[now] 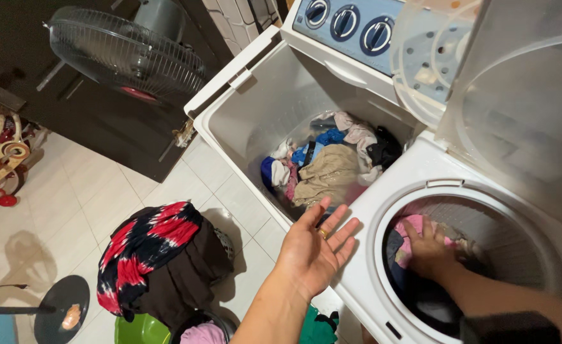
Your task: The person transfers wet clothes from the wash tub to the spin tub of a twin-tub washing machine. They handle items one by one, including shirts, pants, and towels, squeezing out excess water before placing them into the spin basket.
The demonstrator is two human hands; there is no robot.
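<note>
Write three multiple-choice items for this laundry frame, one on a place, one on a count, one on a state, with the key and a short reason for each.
1. Where is the right hand?
A. Inside the round spin tub
B. On the control knobs
C. On the floor fan

2. How many round knobs show on the blue control panel?
A. One
B. Three
C. Five

3. What state is the left hand in?
A. Clenched around a shirt
B. Open and empty, palm up
C. Pressed flat on the floor

Key:
1 A: the right hand reaches down into the spin tub and touches the pink cloth there.
2 B: three dark round knobs sit in a row on the panel.
3 B: the left hand hovers by the wash tub with fingers spread, holding nothing.
</note>
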